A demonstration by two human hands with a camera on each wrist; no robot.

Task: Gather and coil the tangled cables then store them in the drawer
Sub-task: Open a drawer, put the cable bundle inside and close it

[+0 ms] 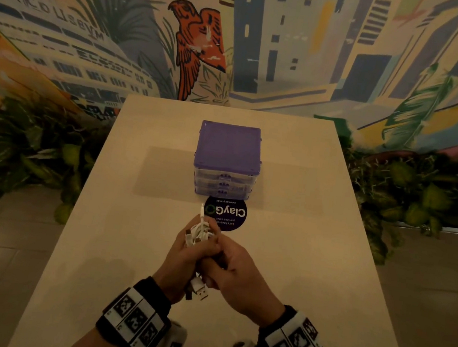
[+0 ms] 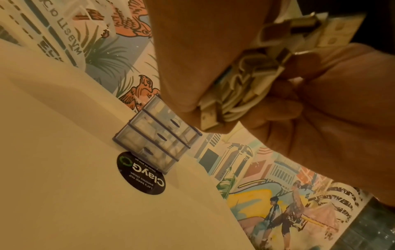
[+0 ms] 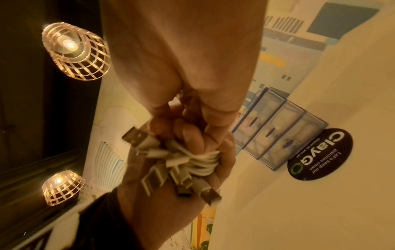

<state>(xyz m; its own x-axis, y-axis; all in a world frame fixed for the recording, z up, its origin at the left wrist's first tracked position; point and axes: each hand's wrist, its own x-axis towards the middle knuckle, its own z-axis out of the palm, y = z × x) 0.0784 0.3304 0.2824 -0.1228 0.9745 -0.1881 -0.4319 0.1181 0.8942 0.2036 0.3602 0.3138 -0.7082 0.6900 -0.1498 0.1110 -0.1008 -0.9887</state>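
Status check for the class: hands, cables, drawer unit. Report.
Left hand and right hand both grip the white cable bundle, above the table. Drawer unit ahead, drawers closed. Path clear.

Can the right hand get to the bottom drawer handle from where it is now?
Probably not yet: the right hand and left hand both grip the cable bundle. The path to the drawer unit looks free once it lets go.

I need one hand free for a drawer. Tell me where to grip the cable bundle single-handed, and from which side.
Grip the cable bundle round its coiled middle, from the left, where the left hand already wraps it. The loops lie packed there; plugs stick out loose at the ends and give no hold. The drawers are all shut.
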